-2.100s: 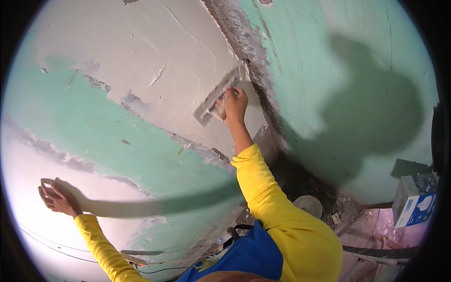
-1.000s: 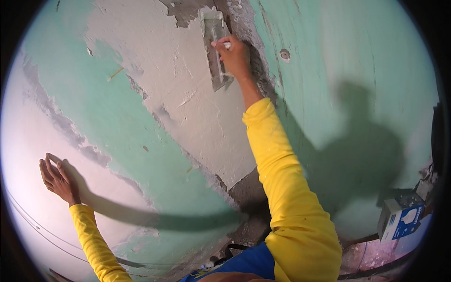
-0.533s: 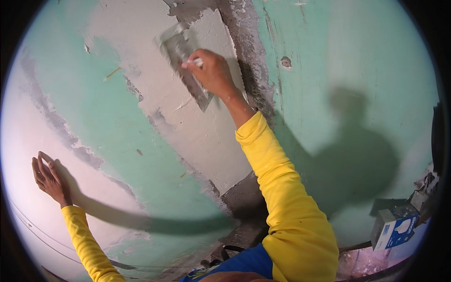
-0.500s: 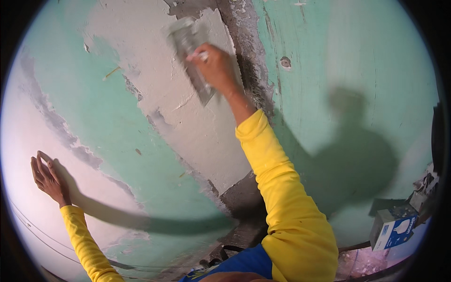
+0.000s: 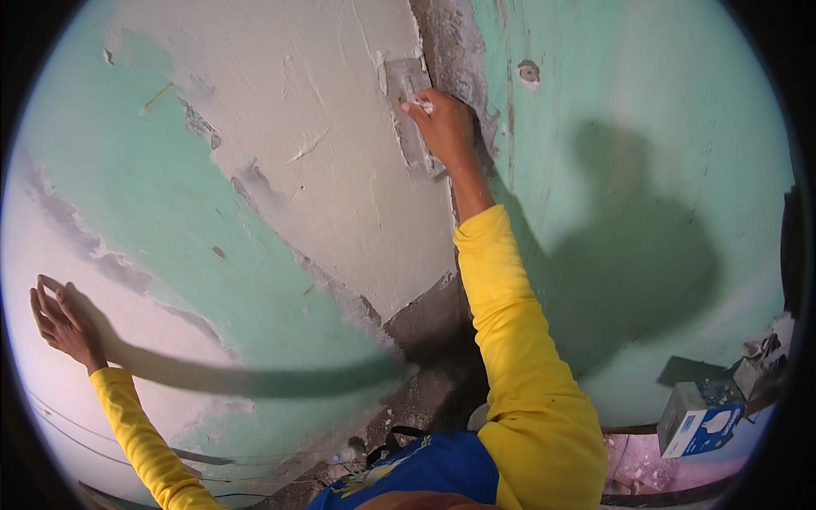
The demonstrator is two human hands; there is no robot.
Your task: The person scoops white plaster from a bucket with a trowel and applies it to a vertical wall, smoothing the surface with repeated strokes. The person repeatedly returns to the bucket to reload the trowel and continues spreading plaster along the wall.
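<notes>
My right hand (image 5: pixel 442 127) grips the handle of a metal plastering trowel (image 5: pixel 397 81), its flat blade against pale wet plaster (image 5: pixel 289 102) beside a rough grey corner strip (image 5: pixel 450 42). The trowel stands nearly lengthwise along that strip. Ridges and flecks mark the plaster, and a lump of it edges the blade. Far to the left, my left hand (image 5: pixel 66 327) rests with fingers apart on a white patch of the mint-green wall (image 5: pixel 229 255), holding nothing.
A second mint-green wall (image 5: pixel 637 76) with a small hole bears a head-and-shoulders shadow on the right. A blue-and-white cardboard box (image 5: pixel 697 421) and debris sit at lower right. Thin cables run low on the left. A dark, rough recess lies at the corner's foot.
Since half a second ago the trowel in my right hand has swung to the right, beside the corner strip, and turned more upright. My left hand sits slightly farther left in view.
</notes>
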